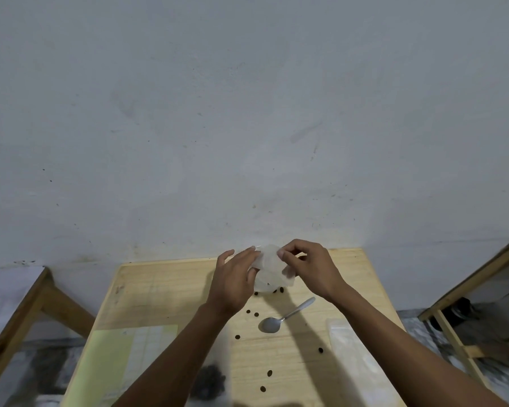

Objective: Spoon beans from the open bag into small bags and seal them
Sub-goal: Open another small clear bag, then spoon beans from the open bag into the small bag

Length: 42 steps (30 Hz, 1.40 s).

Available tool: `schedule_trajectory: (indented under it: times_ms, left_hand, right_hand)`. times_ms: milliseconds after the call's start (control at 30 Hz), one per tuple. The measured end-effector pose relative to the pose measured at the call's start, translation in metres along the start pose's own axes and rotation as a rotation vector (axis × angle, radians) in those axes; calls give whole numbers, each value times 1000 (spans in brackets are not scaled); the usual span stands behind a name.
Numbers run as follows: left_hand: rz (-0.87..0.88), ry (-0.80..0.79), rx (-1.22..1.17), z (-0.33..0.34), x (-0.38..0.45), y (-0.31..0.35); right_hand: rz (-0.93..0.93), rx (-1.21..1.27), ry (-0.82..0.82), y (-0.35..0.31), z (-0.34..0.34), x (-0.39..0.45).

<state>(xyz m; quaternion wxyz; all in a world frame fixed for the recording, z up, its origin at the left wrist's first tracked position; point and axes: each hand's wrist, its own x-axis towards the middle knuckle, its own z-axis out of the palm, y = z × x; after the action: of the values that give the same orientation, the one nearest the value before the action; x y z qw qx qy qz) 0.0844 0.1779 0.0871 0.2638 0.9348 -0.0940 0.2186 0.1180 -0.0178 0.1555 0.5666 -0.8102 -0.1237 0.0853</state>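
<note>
1. Above the far middle of the worktop (pixel 165 292), both hands meet on one small bag (pixel 269 267), held up off the wood.
2. Right hand (pixel 310 268): its grip is closed, fingers curled, thumb and forefinger pinching the bag's upper right edge.
3. Left hand (pixel 235 282): fingers nearly straight and slightly spread, fingertips touching the bag's left edge; whether they pinch it I cannot tell.
4. That bag is thin, clear-whitish plastic, crumpled, its lower part hanging just over the wood; two or three dark beans (pixel 281 289) show at its bottom edge, and whether they are inside it or lying under it is unclear.
5. One metal spoon (pixel 285 315) lies on the wood below the right hand, bowl toward the person, handle pointing away to the right, touched by neither hand.
6. About seven loose beans are scattered over the wood between the hands and the near edge.
7. One dark heap of beans (pixel 210 383) sits at the near edge, blurred.
8. One pale stack of plastic bags (pixel 350 356) lies at the right side, partly under the right forearm.
9. One yellow-green sheet of paper (pixel 115 365) covers the near left corner.
</note>
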Motion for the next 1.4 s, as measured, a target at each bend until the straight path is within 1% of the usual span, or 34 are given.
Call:
schedule_trajectory:
  times_ms: [133, 300, 433, 533, 600, 700, 800, 867, 900, 933, 967, 1000, 1100, 1167, 1233, 1333, 1400]
  left_hand:
    - [18, -19, -68, 2, -12, 11]
    - [-37, -66, -116, 6, -27, 15]
    - [-36, -75, -133, 4, -33, 17]
    - [-65, -83, -125, 6, -35, 19]
    - [-84, -60, -92, 7, -35, 19]
    - [-62, -18, -17, 6, -37, 16]
    - [-125, -40, 19, 4, -40, 11]
    - [-217, -79, 27, 1, -44, 5]
    - [-259, -89, 23, -2, -47, 2]
    - [-290, -95, 17, -5, -51, -3]
    - [-312, -98, 11, -8, -55, -7]
    - [-330, -97, 7, -11, -60, -12]
    - [-401, -100, -9, -20, -77, -24]
    - [-442, -119, 12, -26, -87, -31]
    - [-470, -140, 35, -31, -95, -37]
    - [-500, -171, 46, -36, -101, -44]
    - [-510, -192, 46, -36, -101, -48]
  right_hand:
    - [55, 55, 70, 6, 3, 3]
    - [77, 78, 49, 19, 4, 4]
    - [79, 100, 56, 24, 6, 3]
    - [83, 98, 51, 25, 8, 3]
    - [97, 89, 46, 27, 8, 4]
    - [118, 80, 7, 26, 5, 4]
    - [203, 202, -87, 30, 4, 6]
    - [269, 271, -78, 42, 4, 7]
    - [277, 215, -49, 54, 4, 8]
    - [268, 65, -30, 69, 4, 8]
    - [246, -117, -48, 86, 5, 6]
    - [235, -300, -108, 102, 7, 3]
    - [171, -680, -326, 145, 19, -7]
    - [103, -901, -398, 157, 25, -13]
    - [40, -1024, -398, 158, 28, -17]
    - [-22, -1060, -376, 156, 28, -18]
    - [-15, -1066, -378, 156, 27, -16]
